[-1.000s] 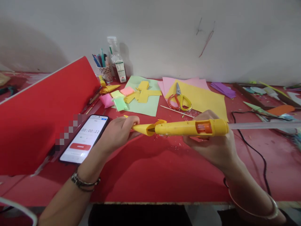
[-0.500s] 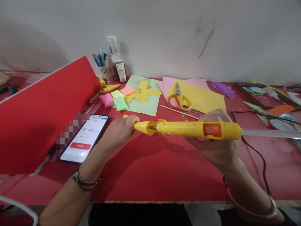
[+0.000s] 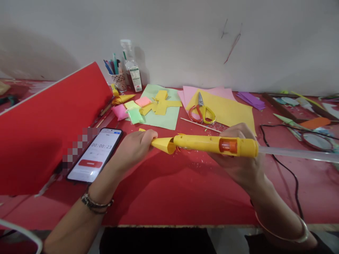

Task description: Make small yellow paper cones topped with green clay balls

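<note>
Pinched in my left hand point(image 3: 137, 146) is a rolled yellow paper cone point(image 3: 163, 145), its open mouth facing right. My right hand point(image 3: 239, 165) is closed around the handle of a yellow hot glue gun point(image 3: 197, 144), held level above the table. The gun's front end sits at the cone's mouth, and its nozzle is hidden inside the paper. A clear glue stick point(image 3: 296, 154) sticks out from the gun's rear.
Behind my hands lie scissors point(image 3: 201, 107), a thin wooden stick point(image 3: 200, 124), yellow paper point(image 3: 230, 109) and small coloured packets point(image 3: 135, 115). A phone point(image 3: 95, 155) and a red board point(image 3: 53, 134) are at left. A black cord point(image 3: 287, 169) runs down the right side.
The glue gun has moved left, so its nozzle, visible before, is now inside the paper cone. My right hand shifted slightly left with it. My left hand stays nearly still.
</note>
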Tool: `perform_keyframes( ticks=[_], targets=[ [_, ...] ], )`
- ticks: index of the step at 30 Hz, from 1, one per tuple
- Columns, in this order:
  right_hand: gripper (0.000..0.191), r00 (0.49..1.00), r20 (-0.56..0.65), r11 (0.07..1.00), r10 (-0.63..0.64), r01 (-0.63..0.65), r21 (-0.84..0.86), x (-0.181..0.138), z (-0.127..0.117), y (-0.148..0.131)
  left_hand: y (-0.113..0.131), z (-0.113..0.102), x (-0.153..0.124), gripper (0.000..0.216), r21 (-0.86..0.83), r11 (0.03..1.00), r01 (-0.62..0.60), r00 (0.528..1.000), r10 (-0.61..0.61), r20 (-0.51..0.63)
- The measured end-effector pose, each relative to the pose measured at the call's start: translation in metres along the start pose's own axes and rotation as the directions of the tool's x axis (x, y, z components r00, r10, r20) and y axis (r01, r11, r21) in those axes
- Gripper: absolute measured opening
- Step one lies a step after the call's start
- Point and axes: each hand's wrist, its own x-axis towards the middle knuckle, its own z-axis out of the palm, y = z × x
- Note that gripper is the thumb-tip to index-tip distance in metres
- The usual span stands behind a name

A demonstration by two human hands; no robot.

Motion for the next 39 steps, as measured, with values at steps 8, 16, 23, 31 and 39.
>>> perform_keyframes(
  ticks=[8, 16, 23, 31, 39],
  targets=[
    [0.02, 0.997, 0.068, 0.999, 0.033, -0.034, 0.011, -0.003, -0.002, 0.001, -0.003, 0.0, -0.001, 0.015, 0.046, 0.999, -0.029, 0.998, 0.031, -0.056],
    [0.015, 0.996, 0.09, 0.997, -0.01, 0.004, 0.072, -0.001, -0.001, 0.003, -0.004, 0.001, 0.0, 0.017, 0.127, 0.992, -0.026, 0.991, 0.042, -0.126],
    [0.012, 0.995, 0.094, 0.997, 0.022, -0.029, 0.07, 0.001, 0.0, 0.001, -0.004, 0.0, 0.004, 0.017, 0.186, 0.979, -0.083, 0.975, 0.119, -0.19],
    [0.021, 0.993, 0.008, 0.988, 0.115, -0.115, 0.101, 0.001, 0.005, -0.001, -0.004, -0.007, 0.007, 0.023, 0.187, 0.977, -0.105, 0.979, 0.134, -0.152],
    [0.018, 0.998, -0.055, 0.995, 0.032, -0.027, 0.093, 0.003, 0.002, 0.002, -0.012, -0.019, 0.0, 0.022, 0.214, 0.975, -0.057, 0.98, 0.095, -0.174]
  ],
)
